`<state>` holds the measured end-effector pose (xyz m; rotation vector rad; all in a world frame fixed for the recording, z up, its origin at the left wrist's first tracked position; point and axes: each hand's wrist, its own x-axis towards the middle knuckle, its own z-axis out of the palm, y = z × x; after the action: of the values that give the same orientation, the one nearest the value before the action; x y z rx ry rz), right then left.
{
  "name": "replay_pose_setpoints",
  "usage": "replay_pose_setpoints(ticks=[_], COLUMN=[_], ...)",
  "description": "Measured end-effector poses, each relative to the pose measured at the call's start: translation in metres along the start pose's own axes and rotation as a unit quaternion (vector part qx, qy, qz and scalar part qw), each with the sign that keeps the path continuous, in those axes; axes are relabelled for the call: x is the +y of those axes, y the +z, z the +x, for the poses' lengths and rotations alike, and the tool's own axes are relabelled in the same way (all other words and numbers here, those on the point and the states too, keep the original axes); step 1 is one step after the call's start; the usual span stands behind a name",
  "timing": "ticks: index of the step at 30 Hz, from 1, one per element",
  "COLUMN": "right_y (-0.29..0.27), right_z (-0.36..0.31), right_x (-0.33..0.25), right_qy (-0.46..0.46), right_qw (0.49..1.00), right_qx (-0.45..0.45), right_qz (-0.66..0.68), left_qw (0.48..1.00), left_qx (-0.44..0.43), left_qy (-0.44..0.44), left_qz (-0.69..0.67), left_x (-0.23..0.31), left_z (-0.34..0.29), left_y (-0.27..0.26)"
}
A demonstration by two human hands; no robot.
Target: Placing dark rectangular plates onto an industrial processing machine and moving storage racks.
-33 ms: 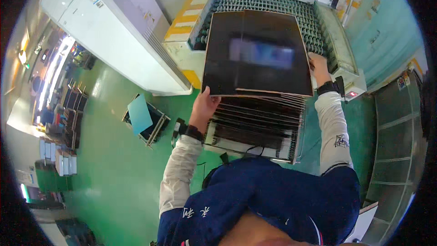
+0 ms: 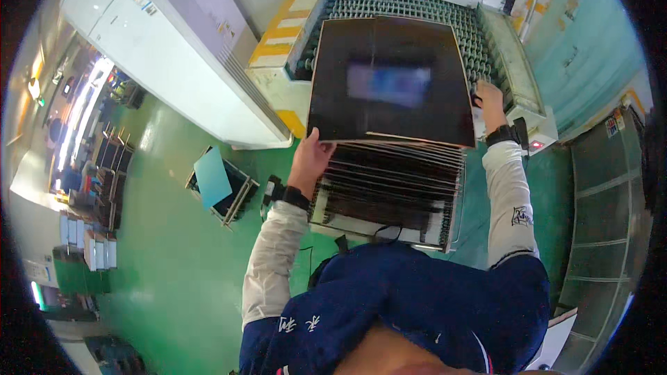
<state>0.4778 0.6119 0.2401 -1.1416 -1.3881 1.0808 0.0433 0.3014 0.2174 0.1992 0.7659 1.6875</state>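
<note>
A dark, glossy panel (image 2: 417,114) with a thin pale edge lies over the near end of a roller conveyor (image 2: 410,1). A seam runs through its far part, and a bluish reflection shows on its face. My left hand (image 2: 310,161) is closed on the panel's near left corner, thumb on top and fingers beneath. Beside the panel's right edge is my right hand (image 2: 490,99), fingers curled. A small gap seems to part it from the panel, and what it holds, if anything, is hidden. Below stands a slotted rack (image 2: 389,198) with several dark panels in rows.
A tall white cabinet-like unit (image 2: 174,55) stands to the left of the conveyor. Farther left, a small cart (image 2: 240,194) carries a light-blue sheet (image 2: 212,177) on the green floor (image 2: 174,271). A grey mesh rack (image 2: 604,208) is at the right.
The panel's near edge has shifted slightly away from me. My right hand has moved a little to the right, off the panel's edge. My left hand keeps its hold.
</note>
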Motion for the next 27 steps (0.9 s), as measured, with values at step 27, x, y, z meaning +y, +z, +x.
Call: replay_pose_setpoints(ticks=[27], right_y=[0.086], right_z=[-0.007], right_x=[-0.013], right_qy=[-0.195], right_qw=[0.841], right_qx=[0.047], right_qz=[-0.503], left_qw=[0.409], left_qx=[-0.024], left_qy=[0.241], left_qz=[0.880], left_x=[-0.011], left_z=[0.189], left_y=[0.133])
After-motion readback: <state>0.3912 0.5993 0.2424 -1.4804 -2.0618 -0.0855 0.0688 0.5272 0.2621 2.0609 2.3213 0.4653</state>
